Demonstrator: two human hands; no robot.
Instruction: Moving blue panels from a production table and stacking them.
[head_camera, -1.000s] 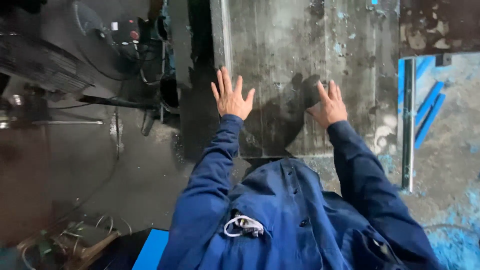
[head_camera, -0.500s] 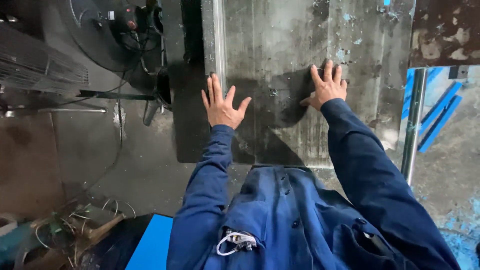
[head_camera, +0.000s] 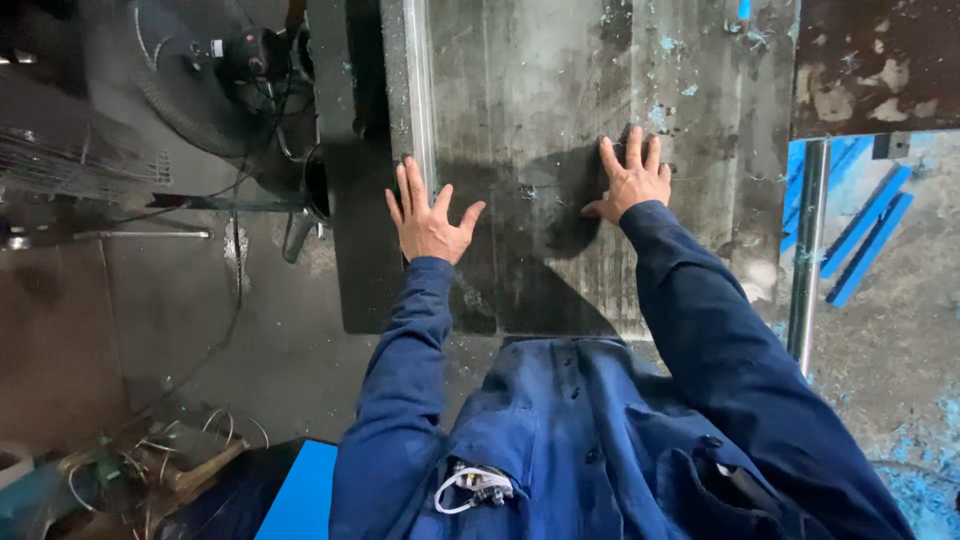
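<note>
Nearest, blue jacket sleeves reach out to the left hand (head_camera: 428, 222), spread open at the left edge of a grey steel plate (head_camera: 560, 120), and the right hand (head_camera: 632, 180), flat and open on it, a black fan (head_camera: 190, 70) beyond

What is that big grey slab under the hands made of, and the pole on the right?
The slab looks like metal sheet, probably steel: dull grey, scuffed, flecked with blue paint, with a bright straight edge. The right hand lies flat on it; the left hand is spread at its edge. The pole looks like bare metal tube, smooth with a soft sheen.
</note>
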